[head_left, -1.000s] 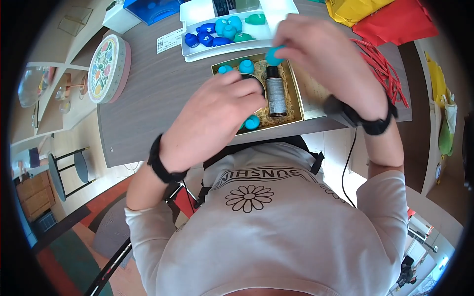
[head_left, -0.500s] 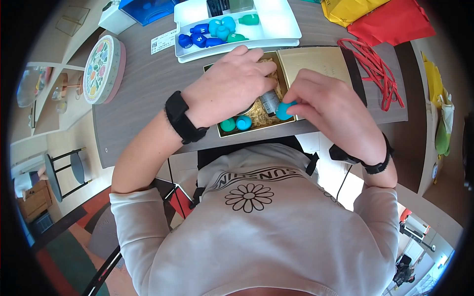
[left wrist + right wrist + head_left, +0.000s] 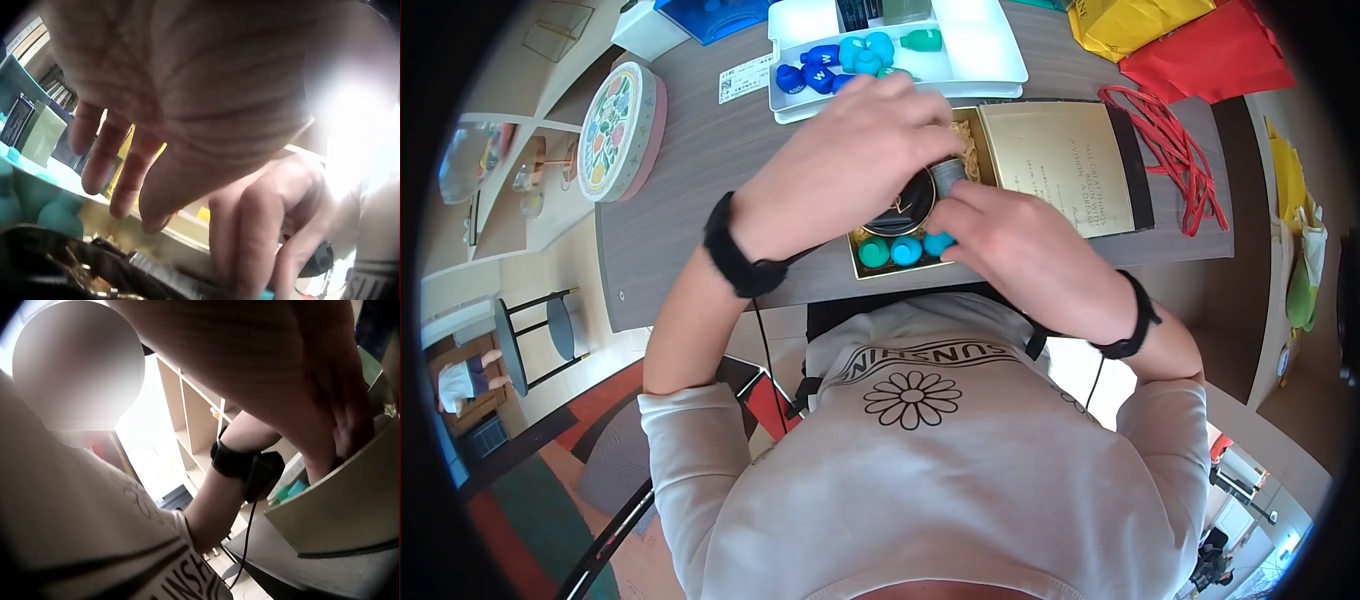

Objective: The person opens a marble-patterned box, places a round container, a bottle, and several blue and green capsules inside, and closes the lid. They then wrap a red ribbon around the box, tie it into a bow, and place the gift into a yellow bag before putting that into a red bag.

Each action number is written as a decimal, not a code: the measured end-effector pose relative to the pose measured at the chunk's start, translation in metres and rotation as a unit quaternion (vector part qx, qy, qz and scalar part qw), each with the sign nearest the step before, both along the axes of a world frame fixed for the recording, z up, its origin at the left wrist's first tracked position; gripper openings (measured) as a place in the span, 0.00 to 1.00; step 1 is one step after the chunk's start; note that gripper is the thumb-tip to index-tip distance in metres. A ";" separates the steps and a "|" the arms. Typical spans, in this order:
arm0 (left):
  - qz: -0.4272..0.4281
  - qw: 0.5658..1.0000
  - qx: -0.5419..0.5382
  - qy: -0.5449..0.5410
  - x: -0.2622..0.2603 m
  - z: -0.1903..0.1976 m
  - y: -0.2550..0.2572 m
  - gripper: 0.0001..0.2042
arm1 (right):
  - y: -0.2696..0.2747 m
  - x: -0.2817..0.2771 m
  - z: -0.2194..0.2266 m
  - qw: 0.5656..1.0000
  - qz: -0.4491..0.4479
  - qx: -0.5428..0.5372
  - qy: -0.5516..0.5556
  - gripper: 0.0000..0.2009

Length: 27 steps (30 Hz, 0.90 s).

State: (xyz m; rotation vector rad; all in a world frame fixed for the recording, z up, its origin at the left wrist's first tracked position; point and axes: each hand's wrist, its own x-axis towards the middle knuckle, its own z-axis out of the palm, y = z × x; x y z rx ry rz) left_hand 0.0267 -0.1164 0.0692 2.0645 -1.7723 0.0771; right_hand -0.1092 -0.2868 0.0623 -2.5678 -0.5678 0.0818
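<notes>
A gold-edged box lined with shredded paper lies near the table's front edge, below both hands. My right hand reaches into its front right corner and pinches a small teal bottle, mostly covered by fingers in the right wrist view. Beside it sit a blue-teal bottle and a green bottle. My left hand hovers over the box, its fingers hanging loosely apart. Under it is a round black container with a gold rim. A grey-labelled bottle shows between the hands.
The box's lid, printed inside, is folded out to the right. Behind stands a white tray with several small blue and green bottles. Red cord, a red bag and a yellow bag are at right, a floral round box at left.
My right hand has brought the teal bottle from the box's far right corner to the front row. The left hand has moved up and back over the box.
</notes>
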 end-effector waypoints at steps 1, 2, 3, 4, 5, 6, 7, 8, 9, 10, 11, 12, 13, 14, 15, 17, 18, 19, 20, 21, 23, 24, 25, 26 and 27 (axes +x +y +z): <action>0.012 0.999 -0.022 0.020 0.001 0.007 0.006 0.15 | -0.004 0.002 0.007 0.999 -0.006 0.039 0.006 0.13; 0.030 0.999 -0.040 0.008 0.003 0.012 0.014 0.14 | -0.009 0.005 0.015 0.998 -0.018 0.055 -0.003 0.10; 0.061 0.997 -0.042 0.017 0.005 0.015 0.021 0.13 | -0.015 0.009 0.021 0.997 -0.030 0.071 -0.011 0.08; 0.091 0.995 -0.043 0.026 0.006 0.017 0.028 0.12 | -0.022 0.015 0.025 0.996 -0.046 0.060 -0.037 0.08; 0.121 0.991 -0.045 0.034 0.008 0.018 0.034 0.12 | -0.028 0.023 0.030 0.995 -0.062 0.049 -0.063 0.08; 0.138 0.988 -0.065 0.031 0.013 0.013 0.039 0.10 | -0.032 0.036 0.035 0.993 -0.079 0.015 -0.089 0.06; 0.165 0.983 -0.058 0.054 0.012 0.010 0.041 0.09 | -0.040 0.054 0.028 0.989 -0.062 0.004 -0.134 0.06; 0.192 0.977 -0.051 0.077 0.012 0.010 0.043 0.09 | -0.051 0.077 0.018 0.983 -0.043 -0.007 -0.179 0.06; 0.219 0.970 -0.044 0.100 0.011 0.009 0.044 0.08 | -0.059 0.093 0.013 0.974 -0.026 -0.018 -0.224 0.06; 0.203 0.975 -0.041 0.084 0.009 0.009 0.044 0.08 | -0.059 0.104 0.016 0.979 -0.030 -0.041 -0.199 0.06; 0.187 0.979 -0.038 0.068 0.006 0.009 0.043 0.08 | -0.055 0.116 0.023 0.982 -0.034 -0.063 -0.172 0.06; 0.172 0.983 -0.034 0.053 0.004 0.009 0.042 0.08 | -0.052 0.124 0.026 0.985 -0.038 -0.085 -0.145 0.07; 0.174 0.983 -0.031 0.052 0.003 0.010 0.043 0.08 | -0.050 0.127 0.026 0.983 -0.026 -0.099 -0.150 0.06; 0.178 0.982 -0.028 0.051 0.002 0.011 0.043 0.08 | -0.049 0.131 0.025 0.982 -0.012 -0.113 -0.154 0.06; 0.182 0.982 -0.024 0.051 0.001 0.010 0.043 0.08 | -0.049 0.134 0.023 0.980 0.002 -0.126 -0.157 0.05; 0.168 0.983 -0.024 0.062 0.003 0.010 0.042 0.08 | -0.051 0.141 0.017 0.971 0.013 -0.138 -0.195 0.04; 0.160 0.985 -0.023 0.068 0.003 0.009 0.041 0.08 | -0.053 0.144 0.013 0.966 0.017 -0.143 -0.213 0.04; 0.123 0.990 -0.031 0.066 0.001 0.009 0.037 0.08 | -0.056 0.150 0.004 0.961 0.014 -0.178 -0.211 0.04; 0.084 0.994 -0.040 0.062 -0.003 0.010 0.029 0.08 | -0.059 0.158 -0.007 0.954 0.009 -0.213 -0.209 0.04; 0.045 0.996 -0.048 0.058 -0.006 0.010 0.020 0.08 | -0.061 0.165 -0.016 0.946 0.005 -0.248 -0.207 0.04; -0.007 0.999 -0.012 0.052 -0.019 0.008 0.006 0.08 | -0.063 0.175 -0.024 0.942 0.030 -0.237 -0.236 0.04; -0.029 0.998 0.008 0.056 -0.025 0.006 -0.001 0.08 | -0.063 0.178 -0.026 0.939 0.044 -0.232 -0.250 0.04; -0.049 0.997 0.028 0.059 -0.029 0.004 -0.005 0.09 | -0.060 0.181 -0.025 0.936 0.038 -0.259 -0.235 0.05; -0.082 0.994 0.068 0.031 -0.030 0.005 -0.009 0.12 | -0.057 0.184 -0.024 0.932 0.031 -0.285 -0.221 0.05; -0.082 0.993 0.083 0.030 -0.033 0.002 -0.013 0.13 | -0.055 0.186 -0.023 0.927 0.023 -0.311 -0.206 0.05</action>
